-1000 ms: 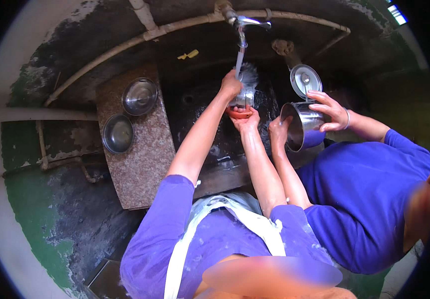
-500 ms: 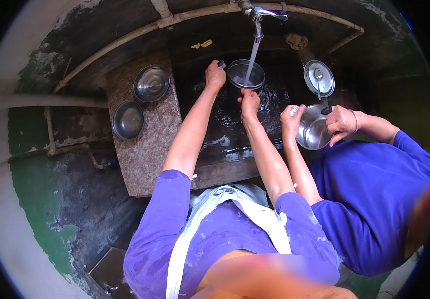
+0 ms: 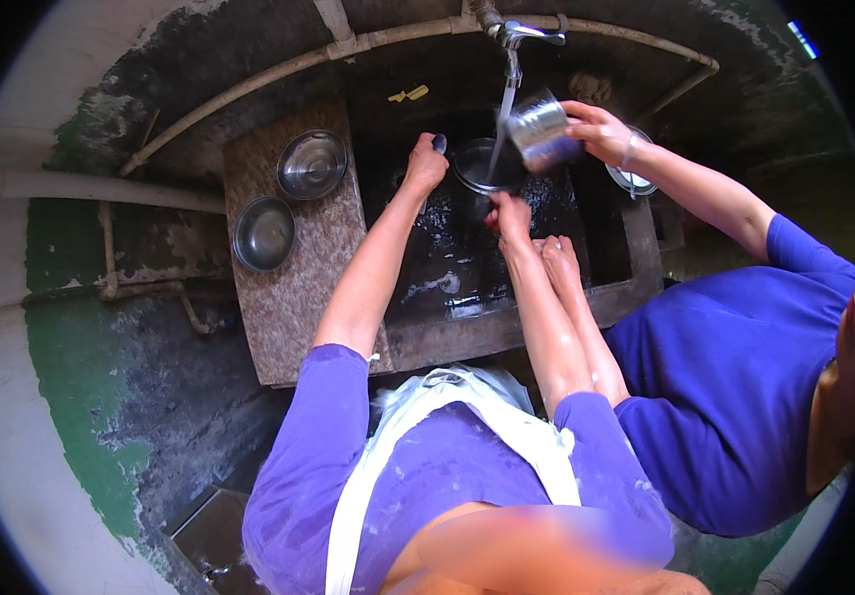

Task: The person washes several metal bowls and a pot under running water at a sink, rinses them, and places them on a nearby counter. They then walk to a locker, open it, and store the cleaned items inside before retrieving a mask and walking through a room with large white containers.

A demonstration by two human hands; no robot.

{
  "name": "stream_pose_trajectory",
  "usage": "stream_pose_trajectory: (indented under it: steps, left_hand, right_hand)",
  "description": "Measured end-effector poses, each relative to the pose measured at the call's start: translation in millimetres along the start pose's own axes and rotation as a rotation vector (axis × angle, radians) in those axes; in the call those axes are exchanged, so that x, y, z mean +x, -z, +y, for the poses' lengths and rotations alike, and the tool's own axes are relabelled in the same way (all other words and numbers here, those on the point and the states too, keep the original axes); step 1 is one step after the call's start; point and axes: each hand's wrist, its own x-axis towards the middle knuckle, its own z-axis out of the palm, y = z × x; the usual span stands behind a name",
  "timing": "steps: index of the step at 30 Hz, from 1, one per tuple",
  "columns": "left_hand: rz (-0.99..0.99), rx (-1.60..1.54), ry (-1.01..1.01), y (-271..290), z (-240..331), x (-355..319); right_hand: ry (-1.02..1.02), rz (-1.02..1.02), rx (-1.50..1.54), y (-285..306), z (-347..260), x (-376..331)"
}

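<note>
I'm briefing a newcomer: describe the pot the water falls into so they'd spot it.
In the dark sink, follow the water down from the tap. It lands in a round pot just beyond the person's right hand. It looks darker than the shiny pot in a co-worker's hand.

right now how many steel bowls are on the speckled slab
2: farther steel bowl toward the speckled slab's right edge, nearer steel bowl toward its left; none looks hidden.
</note>
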Motion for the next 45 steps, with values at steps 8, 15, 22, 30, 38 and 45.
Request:
stream_pose_trajectory:
  steps: [8,15,22,30,38,45]
  left_hand:
    - [-0.324,0.513,-0.010,5,35,-14]
    - [-0.176,0.235,-0.093,57,19,-21]
    - [-0.027,0.088,-0.104,112,15,-56]
    - [0.118,0.124,-0.150,117,10,-64]
    - [0.116,0.011,-0.052,154,43,-57]
    - [-0.063,-0.180,-0.086,134,67,-26]
  right_hand:
    - [-0.071,-0.250,0.099,17,40,-122]
    - [1.044,-0.069,-0.684,20,15,-170]
    - [1.288,-0.124,-1.076,11,12,-168]
    - [1.143,0.045,-1.096,-9,-20,-128]
    - [0.069,-0.441,0.183,-15,-49,-135]
    - [0.036,-0.531,0.672,9,-71,-155]
